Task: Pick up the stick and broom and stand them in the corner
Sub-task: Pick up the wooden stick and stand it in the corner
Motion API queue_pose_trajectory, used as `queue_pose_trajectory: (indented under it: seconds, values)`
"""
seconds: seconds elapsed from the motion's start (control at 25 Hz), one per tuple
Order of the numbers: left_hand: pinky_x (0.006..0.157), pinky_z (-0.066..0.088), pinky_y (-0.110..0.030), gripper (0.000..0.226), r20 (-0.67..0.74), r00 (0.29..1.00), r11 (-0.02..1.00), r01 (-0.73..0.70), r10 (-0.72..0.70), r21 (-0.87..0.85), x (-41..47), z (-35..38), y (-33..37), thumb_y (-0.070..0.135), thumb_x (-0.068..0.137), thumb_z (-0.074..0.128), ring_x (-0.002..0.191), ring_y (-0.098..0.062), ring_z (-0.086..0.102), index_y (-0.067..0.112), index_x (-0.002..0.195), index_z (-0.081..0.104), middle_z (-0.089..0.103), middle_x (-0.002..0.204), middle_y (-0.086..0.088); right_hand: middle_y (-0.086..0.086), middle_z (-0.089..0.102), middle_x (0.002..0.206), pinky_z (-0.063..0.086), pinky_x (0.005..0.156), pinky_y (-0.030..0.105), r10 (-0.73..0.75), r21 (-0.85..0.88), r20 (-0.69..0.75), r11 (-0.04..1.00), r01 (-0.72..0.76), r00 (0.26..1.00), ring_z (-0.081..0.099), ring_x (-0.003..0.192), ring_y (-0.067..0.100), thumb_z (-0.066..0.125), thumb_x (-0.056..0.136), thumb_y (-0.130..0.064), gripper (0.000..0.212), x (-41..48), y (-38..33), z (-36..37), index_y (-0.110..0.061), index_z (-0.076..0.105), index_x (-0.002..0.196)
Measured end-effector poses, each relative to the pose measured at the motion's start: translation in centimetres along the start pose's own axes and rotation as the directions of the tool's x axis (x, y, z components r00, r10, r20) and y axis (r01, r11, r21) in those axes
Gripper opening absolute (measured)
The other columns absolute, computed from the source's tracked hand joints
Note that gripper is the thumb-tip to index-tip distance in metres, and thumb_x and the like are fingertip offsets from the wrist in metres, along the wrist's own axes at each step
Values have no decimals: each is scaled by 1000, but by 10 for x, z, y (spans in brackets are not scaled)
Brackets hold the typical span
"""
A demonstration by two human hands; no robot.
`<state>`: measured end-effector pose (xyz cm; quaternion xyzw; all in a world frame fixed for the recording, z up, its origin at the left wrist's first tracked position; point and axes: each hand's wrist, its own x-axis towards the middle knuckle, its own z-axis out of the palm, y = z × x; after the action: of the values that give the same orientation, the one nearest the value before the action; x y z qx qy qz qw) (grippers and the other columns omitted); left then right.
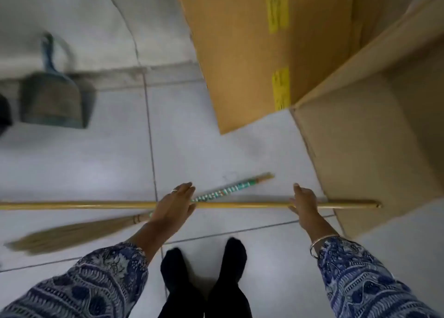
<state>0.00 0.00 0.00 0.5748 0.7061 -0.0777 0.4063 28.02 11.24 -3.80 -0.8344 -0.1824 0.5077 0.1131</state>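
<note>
Both hands sit on top of the stick (101, 205), fingers draped over it; whether either has fully curled round it can't be told from above, no clear clamp visible. Left hand (174, 206) is near mid-length, right where the broom (134, 218) crosses beneath; right hand (304, 203) is well apart toward the stick's right end. The wide two-hand spread probably balances a long thin pole so it comes up level.

Stick runs left-right across the floor (72, 164), its right tip just in front of the open cardboard box (374, 135); lifted or still down, can't tell. Broom lies flat at a slant, bristles lower left, banded green-and-white handle pointing upper right, passing under the left hand, so that hand may be placed to gather both at once.

A second box (242, 60) stands behind, a dustpan (51, 99) leans against the wall at left. Corner not clearly in view, both items not yet stood up.

Yellow tape strips (280, 88) on the back box; any print is too blurred to read. No legible brand anywhere
</note>
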Motion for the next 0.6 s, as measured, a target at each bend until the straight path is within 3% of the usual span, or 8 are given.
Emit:
queue_pose_trajectory:
  seconds: [0.04,0.12,0.2,0.24,0.32,0.4,0.6]
  values:
    - [107,37,-38,49,34,999,1000,-23,23,-6,18,26,3,22,92,47,137,-25,36,7,137,36,34,151,-9,22,58,101,47,97,50,33,48,-30,998,-31,999,56,108,40,45,92,-29,48,23,15,8,7,46,124]
    - [103,39,-40,48,44,997,996,-67,70,-51,56,77,8,21,92,47,132,-28,42,7,136,37,39,147,-10,24,46,136,39,106,48,185,135,-88,976,-172,979,46,126,37,42,94,-30,51,69,48,21,-1,36,136]
    - [100,41,-41,47,59,993,993,-93,97,-71,89,120,17,21,91,48,127,-31,46,8,136,37,42,144,-10,20,33,149,32,112,46,282,238,-108,938,-250,953,35,135,34,37,96,-34,57,107,82,32,-6,22,144]
    - [99,41,-41,47,80,991,993,-101,106,-56,102,136,22,21,91,48,126,-32,47,8,135,38,44,143,-11,19,39,144,34,111,45,281,286,-98,927,-243,955,39,132,34,37,96,-34,57,118,93,38,-5,24,143]
    - [97,41,-40,44,132,983,992,-124,125,-16,125,160,29,24,91,48,122,-33,50,6,131,43,49,137,-13,12,59,104,45,99,40,275,398,-65,888,-228,959,59,101,28,45,94,-33,52,135,108,40,-3,36,136]
    - [91,44,-39,40,185,974,992,-129,130,-16,143,175,37,29,91,49,114,-33,54,3,121,51,57,126,-16,8,52,75,52,87,38,261,445,-74,872,-202,963,56,69,19,51,91,-29,47,144,108,43,-1,45,127]
    - [75,44,-37,33,208,977,995,-26,45,-95,153,180,49,32,90,52,94,-32,60,0,97,59,64,98,-18,10,55,75,52,75,39,275,506,-9,831,-233,961,57,67,20,58,87,-13,40,143,105,34,-1,49,124]
